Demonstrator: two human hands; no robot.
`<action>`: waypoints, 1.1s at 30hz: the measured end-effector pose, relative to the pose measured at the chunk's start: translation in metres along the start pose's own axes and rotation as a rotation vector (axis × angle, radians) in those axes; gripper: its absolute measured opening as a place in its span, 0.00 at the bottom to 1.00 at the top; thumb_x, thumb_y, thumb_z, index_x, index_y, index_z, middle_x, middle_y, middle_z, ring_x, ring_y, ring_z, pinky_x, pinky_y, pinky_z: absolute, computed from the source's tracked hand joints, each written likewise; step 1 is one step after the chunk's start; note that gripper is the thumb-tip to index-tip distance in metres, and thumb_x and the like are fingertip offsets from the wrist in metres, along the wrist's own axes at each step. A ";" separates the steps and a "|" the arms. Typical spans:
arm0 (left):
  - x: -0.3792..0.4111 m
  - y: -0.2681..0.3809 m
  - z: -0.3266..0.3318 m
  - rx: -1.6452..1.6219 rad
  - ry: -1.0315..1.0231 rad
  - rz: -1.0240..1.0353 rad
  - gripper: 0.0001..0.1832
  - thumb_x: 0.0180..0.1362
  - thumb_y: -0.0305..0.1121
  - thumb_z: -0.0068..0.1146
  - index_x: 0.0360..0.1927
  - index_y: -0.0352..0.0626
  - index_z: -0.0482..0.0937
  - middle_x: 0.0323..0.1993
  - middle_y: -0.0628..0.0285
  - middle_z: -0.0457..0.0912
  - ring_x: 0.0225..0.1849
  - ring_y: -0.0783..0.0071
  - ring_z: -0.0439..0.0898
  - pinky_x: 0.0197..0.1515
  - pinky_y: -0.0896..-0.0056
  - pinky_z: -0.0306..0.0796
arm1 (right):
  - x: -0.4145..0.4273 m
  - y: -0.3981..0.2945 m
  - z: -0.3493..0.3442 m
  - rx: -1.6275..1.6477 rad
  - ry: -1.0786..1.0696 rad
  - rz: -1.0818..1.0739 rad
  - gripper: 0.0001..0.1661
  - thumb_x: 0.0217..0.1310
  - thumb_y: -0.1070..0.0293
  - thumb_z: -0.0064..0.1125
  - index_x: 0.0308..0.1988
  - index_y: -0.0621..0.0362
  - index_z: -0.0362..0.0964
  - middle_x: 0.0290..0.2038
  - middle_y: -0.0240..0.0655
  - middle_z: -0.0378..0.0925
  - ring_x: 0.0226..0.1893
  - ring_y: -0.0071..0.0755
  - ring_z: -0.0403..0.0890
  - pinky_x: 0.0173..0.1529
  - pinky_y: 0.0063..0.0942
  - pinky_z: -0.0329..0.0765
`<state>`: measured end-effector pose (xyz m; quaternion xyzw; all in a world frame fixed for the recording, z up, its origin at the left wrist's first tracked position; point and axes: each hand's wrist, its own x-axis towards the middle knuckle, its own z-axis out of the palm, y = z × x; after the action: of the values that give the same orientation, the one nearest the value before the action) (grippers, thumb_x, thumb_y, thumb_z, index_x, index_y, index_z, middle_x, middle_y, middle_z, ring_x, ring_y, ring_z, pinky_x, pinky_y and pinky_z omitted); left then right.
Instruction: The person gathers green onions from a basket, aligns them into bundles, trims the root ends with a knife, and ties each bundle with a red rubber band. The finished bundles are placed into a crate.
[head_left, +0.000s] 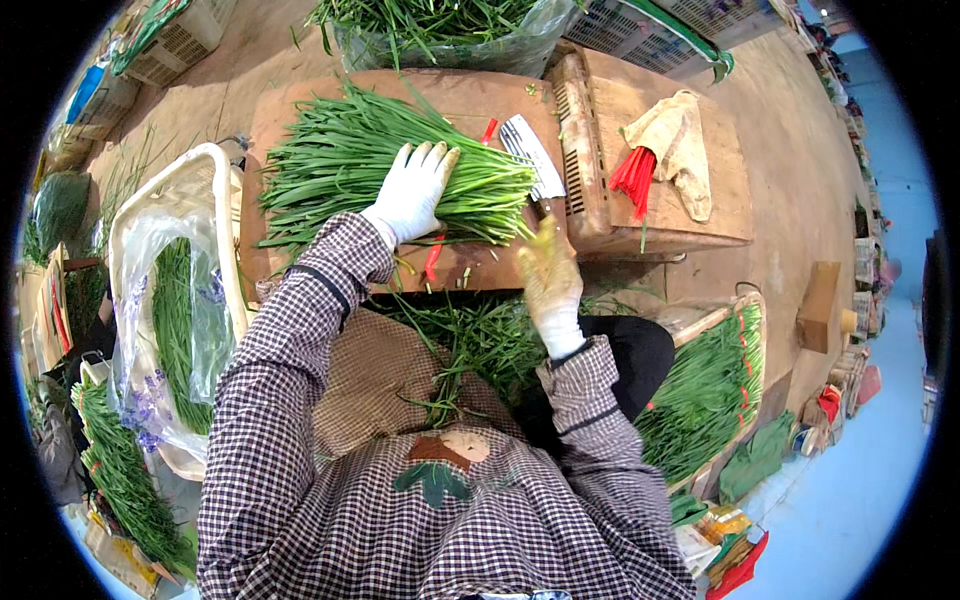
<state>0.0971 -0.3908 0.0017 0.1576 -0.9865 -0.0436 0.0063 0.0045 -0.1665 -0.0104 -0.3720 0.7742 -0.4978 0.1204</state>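
A thick bundle of garlic chives (390, 165) lies across the wooden board (300, 94), leaves to the left and pale cut ends to the right. On top of it rests my left hand (412, 187) in a white glove, fingers spread over the stalks. A red tie (433, 259) shows at the bundle's lower edge, another red piece (490, 131) above it. To the right lies a cleaver (531, 156), its dark handle pointing down. My right hand (550, 266), in a stained glove and blurred, is beside the handle; whether it touches it I cannot tell.
On an upturned crate (679, 161) at the right lie red ties (636, 180) in a cloth (686, 142). A plastic-lined basket (225, 217) of chives stands left, a crate of tied bundles (705, 397) right. Loose greens fill a bag (450, 56) beyond the board; trimmings (487, 337) lie below it.
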 end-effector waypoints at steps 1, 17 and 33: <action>-0.006 -0.001 -0.005 0.008 -0.010 -0.020 0.57 0.30 0.48 0.71 0.64 0.41 0.52 0.61 0.49 0.59 0.63 0.53 0.57 0.65 0.52 0.48 | 0.013 0.006 -0.004 -0.370 0.089 -0.126 0.39 0.61 0.53 0.50 0.63 0.61 0.47 0.60 0.45 0.59 0.60 0.39 0.61 0.60 0.33 0.62; -0.005 0.009 -0.005 0.082 -0.069 0.111 0.61 0.30 0.51 0.70 0.66 0.45 0.47 0.64 0.48 0.54 0.65 0.50 0.53 0.66 0.49 0.45 | 0.059 -0.007 0.026 -0.488 0.173 -0.356 0.48 0.49 0.49 0.60 0.62 0.64 0.49 0.60 0.53 0.55 0.60 0.55 0.57 0.64 0.46 0.52; 0.002 0.004 -0.003 0.160 -0.129 0.154 0.63 0.27 0.54 0.70 0.66 0.42 0.46 0.63 0.47 0.56 0.64 0.50 0.56 0.65 0.50 0.47 | -0.023 -0.006 0.086 -0.697 -0.374 -0.565 0.16 0.43 0.68 0.54 0.37 0.58 0.71 0.25 0.39 0.74 0.25 0.40 0.77 0.28 0.36 0.71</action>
<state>0.0945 -0.3882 0.0053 0.0784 -0.9944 0.0259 -0.0662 0.0711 -0.2103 -0.0503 -0.6690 0.7284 -0.1468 -0.0141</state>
